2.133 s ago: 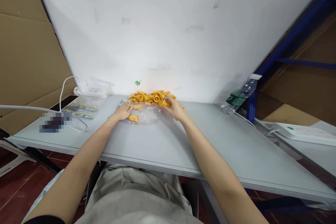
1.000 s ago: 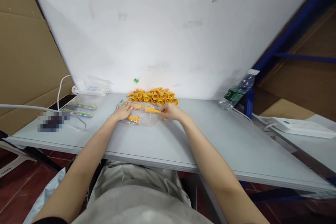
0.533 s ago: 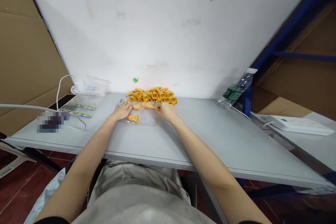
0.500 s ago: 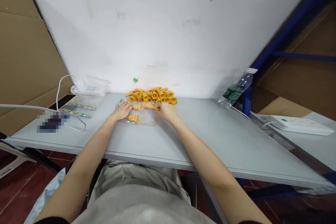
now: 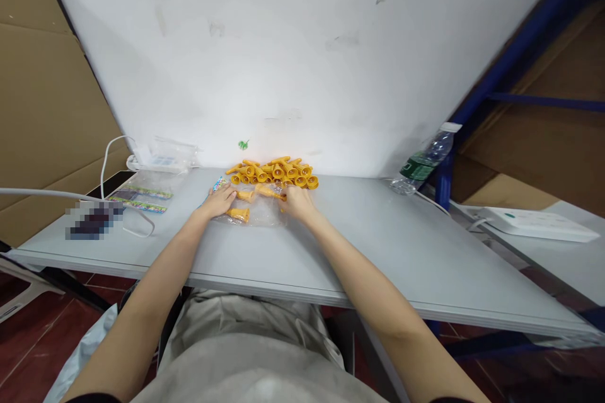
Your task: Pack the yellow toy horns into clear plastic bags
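A clear plastic bag (image 5: 267,217) with a colourful printed end lies on the table, and a few yellow toy horns (image 5: 239,215) show through its film. My left hand (image 5: 218,200) rests on the bag's left end, fingers stretched out over it beside the horns. At the bag's right end, my right hand (image 5: 299,203) is closed, its fingertips pinching the end of a yellow toy horn (image 5: 267,191) that lies partly in the bag. Just behind both hands is a pile of several loose yellow toy horns (image 5: 277,171).
Flat bags with colourful strips (image 5: 144,200) lie at the left, near a white cable (image 5: 103,167) and a dark flat device (image 5: 118,182). A plastic bottle (image 5: 420,164) leans at the right by a blue post. A white power strip (image 5: 543,225) sits farther right. A white panel backs the table.
The right hand has shifted very slightly, with the toy horn at its fingertips turning a little. The left hand stays on the bag.
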Tool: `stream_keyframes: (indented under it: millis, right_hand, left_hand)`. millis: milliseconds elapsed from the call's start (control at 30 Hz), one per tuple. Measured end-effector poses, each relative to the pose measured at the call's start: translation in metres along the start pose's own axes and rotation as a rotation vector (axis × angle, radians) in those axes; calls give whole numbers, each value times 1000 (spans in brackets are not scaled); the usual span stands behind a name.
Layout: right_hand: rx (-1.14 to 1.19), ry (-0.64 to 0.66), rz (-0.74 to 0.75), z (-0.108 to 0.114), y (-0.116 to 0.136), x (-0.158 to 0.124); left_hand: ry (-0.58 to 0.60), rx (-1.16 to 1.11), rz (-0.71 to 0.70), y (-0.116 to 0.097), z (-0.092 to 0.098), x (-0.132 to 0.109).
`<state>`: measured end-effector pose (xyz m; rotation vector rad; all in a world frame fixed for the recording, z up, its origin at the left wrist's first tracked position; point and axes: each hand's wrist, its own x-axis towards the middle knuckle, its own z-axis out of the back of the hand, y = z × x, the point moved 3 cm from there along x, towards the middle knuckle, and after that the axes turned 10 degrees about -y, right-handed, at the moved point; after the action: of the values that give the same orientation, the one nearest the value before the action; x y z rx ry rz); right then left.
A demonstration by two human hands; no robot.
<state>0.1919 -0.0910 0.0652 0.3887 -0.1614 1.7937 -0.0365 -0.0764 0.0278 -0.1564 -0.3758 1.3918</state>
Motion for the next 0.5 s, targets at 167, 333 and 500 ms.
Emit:
stream_keyframes:
  millis: [167,333,500]
  right_hand:
    - [2,16,36,-1,3,0]
    - [99,-15,76,-8,5,2]
    - [400,-114,39,-27,4,10]
  left_hand:
    - [-11,-17,-38,0,-1,0]
    - [-85,-45,56,3,-3,0]
    - [-137,-171,150,6,-2,1]
